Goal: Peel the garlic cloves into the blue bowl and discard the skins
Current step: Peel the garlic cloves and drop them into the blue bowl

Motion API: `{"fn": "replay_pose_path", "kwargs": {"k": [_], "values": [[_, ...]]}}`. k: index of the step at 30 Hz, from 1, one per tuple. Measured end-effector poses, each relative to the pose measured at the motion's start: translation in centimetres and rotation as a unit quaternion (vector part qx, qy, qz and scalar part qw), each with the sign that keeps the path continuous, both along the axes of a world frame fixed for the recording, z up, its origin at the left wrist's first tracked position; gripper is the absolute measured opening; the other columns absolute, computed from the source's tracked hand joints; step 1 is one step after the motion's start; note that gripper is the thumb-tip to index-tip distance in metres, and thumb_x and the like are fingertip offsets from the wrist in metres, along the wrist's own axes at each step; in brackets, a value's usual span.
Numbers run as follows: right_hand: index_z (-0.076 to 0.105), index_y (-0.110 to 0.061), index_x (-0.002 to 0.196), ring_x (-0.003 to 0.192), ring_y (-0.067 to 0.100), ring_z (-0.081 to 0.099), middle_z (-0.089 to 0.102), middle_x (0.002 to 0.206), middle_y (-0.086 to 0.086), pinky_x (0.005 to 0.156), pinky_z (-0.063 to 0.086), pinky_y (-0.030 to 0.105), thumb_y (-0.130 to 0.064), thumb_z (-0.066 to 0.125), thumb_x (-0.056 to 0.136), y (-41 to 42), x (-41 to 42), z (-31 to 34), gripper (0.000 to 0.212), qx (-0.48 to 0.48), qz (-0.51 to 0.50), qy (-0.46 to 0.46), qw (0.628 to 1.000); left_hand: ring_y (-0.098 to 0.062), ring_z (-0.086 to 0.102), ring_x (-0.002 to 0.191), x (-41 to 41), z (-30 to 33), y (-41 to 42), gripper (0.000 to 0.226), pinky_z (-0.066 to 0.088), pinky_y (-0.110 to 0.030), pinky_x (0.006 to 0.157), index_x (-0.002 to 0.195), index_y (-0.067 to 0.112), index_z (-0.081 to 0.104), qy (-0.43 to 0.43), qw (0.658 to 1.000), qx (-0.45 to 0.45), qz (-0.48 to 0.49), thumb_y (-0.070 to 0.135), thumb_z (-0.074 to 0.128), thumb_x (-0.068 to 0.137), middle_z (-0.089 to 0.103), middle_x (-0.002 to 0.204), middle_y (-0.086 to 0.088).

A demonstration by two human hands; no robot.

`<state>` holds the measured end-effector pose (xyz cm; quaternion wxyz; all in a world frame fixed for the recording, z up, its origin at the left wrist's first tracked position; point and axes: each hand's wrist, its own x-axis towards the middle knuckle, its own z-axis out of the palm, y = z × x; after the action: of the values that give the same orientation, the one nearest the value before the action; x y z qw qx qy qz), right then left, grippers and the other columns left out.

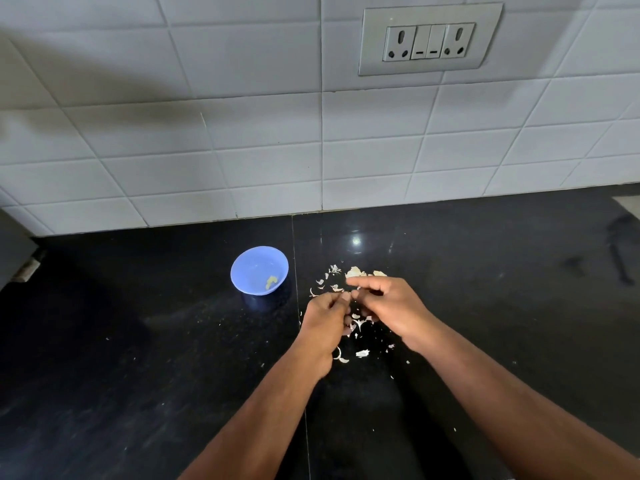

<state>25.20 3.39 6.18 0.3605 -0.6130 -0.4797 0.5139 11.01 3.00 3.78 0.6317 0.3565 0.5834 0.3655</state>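
A small blue bowl [259,269] stands on the black counter, left of my hands, with a peeled yellowish clove [271,281] lying inside it. My left hand [323,323] and my right hand [388,303] meet fingertip to fingertip above the counter and pinch a garlic clove [354,292] between them; only a sliver of it shows. Loose garlic skins [358,323] lie scattered under and around both hands. Unpeeled garlic pieces [356,271] sit just beyond my right hand's fingers.
The black counter [138,341] runs back to a white tiled wall [242,150]. A socket plate [429,39] is mounted high on the wall. A dark smear [620,258] marks the counter at the far right.
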Motion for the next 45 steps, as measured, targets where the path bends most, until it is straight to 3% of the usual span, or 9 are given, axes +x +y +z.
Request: {"fn": "replay_pose_path", "kwargs": {"k": [3, 7, 12, 21, 26, 29, 33, 39, 45], "values": [[0.08, -0.016, 0.111, 0.071, 0.011, 0.066, 0.077, 0.087, 0.009, 0.065, 0.054, 0.023, -0.01, 0.07, 0.099, 0.2, 0.5, 0.3, 0.017, -0.026, 0.052, 0.043, 0.997, -0.012, 0.061, 0.076, 0.0, 0.2, 0.1, 0.026, 0.053, -0.027, 0.072, 0.105, 0.009, 0.072, -0.005, 1.0, 0.006, -0.013, 0.022, 0.051, 0.112, 0.067, 0.074, 0.002], [0.078, -0.008, 0.107, 0.073, 0.014, 0.068, 0.075, 0.085, 0.007, 0.067, 0.056, 0.026, -0.012, 0.068, 0.101, 0.5, 0.5, 0.7, 0.013, -0.036, 0.049, 0.088, 0.994, -0.015, 0.064, 0.075, 0.4, 0.4, 0.2, 0.026, 0.053, -0.036, 0.082, 0.097, 0.01, 0.07, -0.067, 0.998, 0.003, -0.005, 0.021, 0.052, 0.111, 0.067, 0.074, 0.0], [0.07, -0.007, 0.093, 0.06, 0.012, 0.059, 0.067, 0.075, 0.006, 0.056, 0.048, 0.024, -0.021, 0.065, 0.103, 0.8, 0.6, 1.5, 0.018, -0.094, 0.049, 0.17, 0.98, -0.015, 0.062, 0.07, 0.3, 1.2, 0.0, 0.029, 0.052, -0.03, 0.071, 0.087, 0.011, 0.065, -0.121, 0.992, 0.012, -0.023, 0.022, 0.053, 0.111, 0.065, 0.074, -0.004], [0.07, -0.009, 0.11, 0.055, 0.013, 0.053, 0.058, 0.066, 0.002, 0.051, 0.042, 0.025, -0.006, 0.058, 0.103, 1.4, 1.3, 1.3, 0.014, -0.1, 0.051, 0.136, 0.984, -0.02, 0.062, 0.075, 0.0, 0.9, -0.3, 0.025, 0.053, -0.033, 0.07, 0.099, 0.004, 0.063, -0.155, 0.987, 0.019, -0.023, 0.02, 0.047, 0.111, 0.064, 0.085, -0.013], [0.069, -0.006, 0.114, 0.055, 0.015, 0.054, 0.059, 0.067, 0.004, 0.052, 0.043, 0.028, -0.008, 0.059, 0.104, 1.1, 1.0, 1.3, 0.015, -0.057, 0.018, 0.127, 0.99, -0.012, 0.058, 0.076, 0.2, 1.2, 0.0, 0.033, 0.055, -0.033, 0.075, 0.088, 0.013, 0.059, -0.005, 0.999, 0.021, 0.036, 0.034, 0.05, 0.111, 0.058, 0.075, 0.002], [0.069, -0.01, 0.11, 0.056, 0.016, 0.057, 0.062, 0.07, 0.005, 0.053, 0.045, 0.029, -0.013, 0.061, 0.104, 1.1, 0.8, 1.3, 0.011, -0.021, 0.004, 0.08, 0.997, -0.012, 0.06, 0.089, 0.0, 1.1, 0.0, 0.016, 0.055, -0.035, 0.083, 0.101, 0.014, 0.064, 0.045, 0.999, 0.023, 0.016, 0.025, 0.055, 0.107, 0.063, 0.094, -0.001], [0.068, -0.023, 0.108, 0.057, 0.012, 0.061, 0.067, 0.075, 0.001, 0.055, 0.048, 0.025, -0.018, 0.064, 0.103, 1.4, 0.5, 1.3, 0.008, 0.034, 0.003, -0.021, 0.999, -0.012, 0.068, 0.099, 0.3, 1.6, -0.4, 0.012, 0.059, -0.035, 0.084, 0.113, 0.022, 0.067, 0.002, 0.998, 0.057, 0.01, 0.027, 0.062, 0.104, 0.072, 0.114, -0.006], [0.065, -0.038, 0.105, 0.074, 0.007, 0.069, 0.073, 0.092, -0.007, 0.069, 0.055, 0.028, -0.028, 0.061, 0.104, 1.9, 0.5, 0.9, 0.011, 0.081, 0.042, -0.126, 0.988, -0.009, 0.068, 0.081, 0.9, 1.5, -0.1, 0.016, 0.06, -0.033, 0.078, 0.106, 0.015, 0.068, 0.015, 0.996, 0.089, 0.02, 0.03, 0.061, 0.107, 0.074, 0.091, -0.003], [0.075, -0.027, 0.107, 0.069, 0.011, 0.067, 0.073, 0.082, -0.006, 0.06, 0.051, 0.025, -0.022, 0.056, 0.108, 1.4, 0.3, 1.8, 0.02, 0.067, 0.026, -0.001, 0.997, -0.013, 0.07, 0.079, 0.8, 1.8, 0.5, 0.015, 0.058, -0.033, 0.073, 0.105, 0.01, 0.071, -0.072, 0.994, 0.045, 0.064, 0.019, 0.059, 0.108, 0.073, 0.086, -0.004]]}}
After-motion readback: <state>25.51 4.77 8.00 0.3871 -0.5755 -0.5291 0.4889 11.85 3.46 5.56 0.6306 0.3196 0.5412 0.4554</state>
